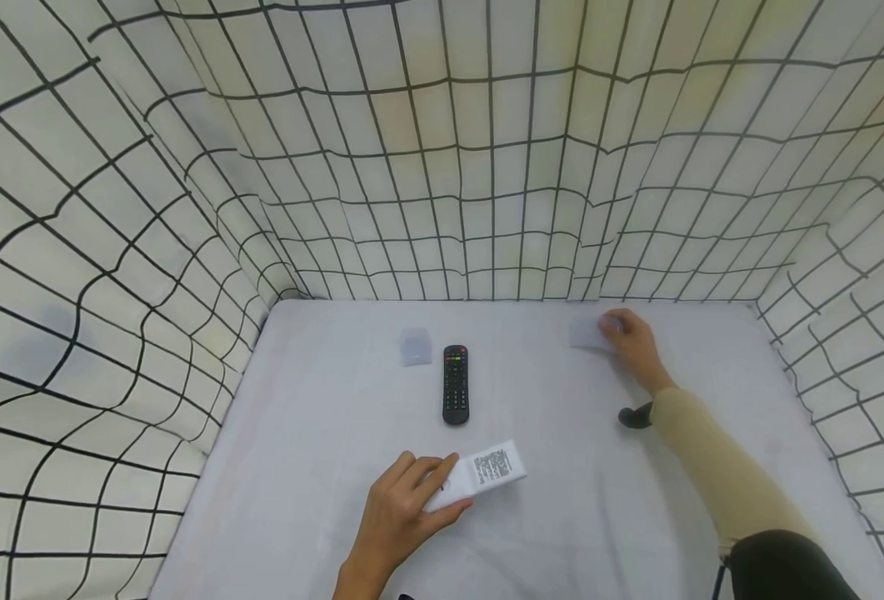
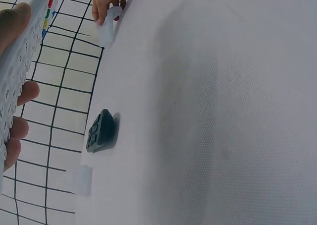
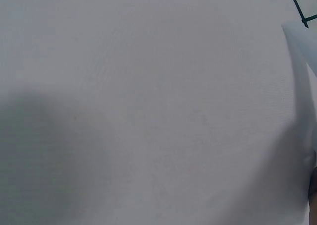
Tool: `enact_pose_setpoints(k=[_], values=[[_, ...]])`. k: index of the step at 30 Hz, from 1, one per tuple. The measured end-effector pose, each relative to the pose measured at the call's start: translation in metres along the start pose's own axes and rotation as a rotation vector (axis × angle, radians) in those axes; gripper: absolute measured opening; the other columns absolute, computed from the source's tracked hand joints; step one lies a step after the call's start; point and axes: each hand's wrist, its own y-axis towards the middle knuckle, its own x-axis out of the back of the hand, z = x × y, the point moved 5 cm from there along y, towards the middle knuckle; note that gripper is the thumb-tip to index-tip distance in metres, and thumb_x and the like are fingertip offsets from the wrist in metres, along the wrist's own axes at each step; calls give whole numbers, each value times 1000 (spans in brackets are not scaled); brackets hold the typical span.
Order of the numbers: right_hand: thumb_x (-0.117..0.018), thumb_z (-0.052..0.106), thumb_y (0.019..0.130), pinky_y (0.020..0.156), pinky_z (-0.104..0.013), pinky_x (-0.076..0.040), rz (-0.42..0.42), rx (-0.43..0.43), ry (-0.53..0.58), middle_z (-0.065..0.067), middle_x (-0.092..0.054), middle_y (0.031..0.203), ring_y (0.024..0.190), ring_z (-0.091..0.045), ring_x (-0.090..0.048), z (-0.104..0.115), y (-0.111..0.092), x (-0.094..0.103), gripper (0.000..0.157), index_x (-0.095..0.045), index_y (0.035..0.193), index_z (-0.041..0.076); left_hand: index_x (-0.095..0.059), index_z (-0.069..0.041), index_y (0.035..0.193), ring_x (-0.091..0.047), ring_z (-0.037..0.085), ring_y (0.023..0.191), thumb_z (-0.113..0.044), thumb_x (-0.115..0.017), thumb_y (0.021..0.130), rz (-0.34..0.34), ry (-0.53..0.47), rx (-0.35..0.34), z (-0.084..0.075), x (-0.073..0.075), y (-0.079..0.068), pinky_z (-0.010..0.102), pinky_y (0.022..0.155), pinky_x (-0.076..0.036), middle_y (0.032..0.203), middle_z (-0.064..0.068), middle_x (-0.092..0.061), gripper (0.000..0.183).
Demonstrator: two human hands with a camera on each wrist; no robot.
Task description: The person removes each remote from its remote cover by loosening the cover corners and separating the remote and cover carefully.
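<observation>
My left hand [image 1: 404, 512] grips a white remote control [image 1: 492, 468] over the near part of the table, thumb on one side and fingers on the other. Its back, with a printed QR code, faces up in the head view; in the left wrist view its buttoned face [image 2: 22, 61] shows, with coloured buttons near one end. Toward the far right of the table, my right hand [image 1: 631, 343] pinches a thin, translucent plastic piece [image 1: 586, 332] by its right end. That piece appears only at the right edge of the right wrist view.
A black remote control [image 1: 455, 385] lies on the white-covered table [image 1: 322, 417], buttons up. To its left lies a small clear plastic piece [image 1: 415, 347]. White walls with a black grid [image 1: 471, 167] enclose the table at the back and both sides.
</observation>
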Motion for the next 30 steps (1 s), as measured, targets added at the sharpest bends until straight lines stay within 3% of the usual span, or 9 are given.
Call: enact_pose_setpoints(k=[8,14,22,30], values=[[-49,35,111,125,-61,-27,-29,-9,-83,-25,-54,150,149,-44,-41,-6,-3,-2,47,-54,141,-1,-79,-14,119,-49,7,73,-42,-94,72,-9,0,-10,3,-4,1,8,61,-38,99,-4,-75,57],[-45,37,112,123,-68,-20,-45,-35,-146,-26,-50,154,147,-48,-37,-5,-4,-3,49,-53,145,2,-78,-15,120,-49,7,72,-44,-93,73,-13,7,-18,5,-9,6,8,60,-38,99,-4,-75,57],[-40,34,113,123,-70,-16,-7,-19,-212,-28,-44,158,150,-51,-30,-3,-2,-5,50,-47,152,2,-78,-13,122,-49,7,71,-44,-92,74,-6,36,-37,10,-17,23,10,59,-39,100,-3,-76,58],[-39,30,113,123,-67,-23,-32,19,-203,-30,-48,153,146,-49,-37,-8,-2,-1,48,-49,150,1,-77,-12,123,-55,10,75,-45,-91,78,6,32,-63,14,-34,43,13,60,-44,104,1,-78,57]])
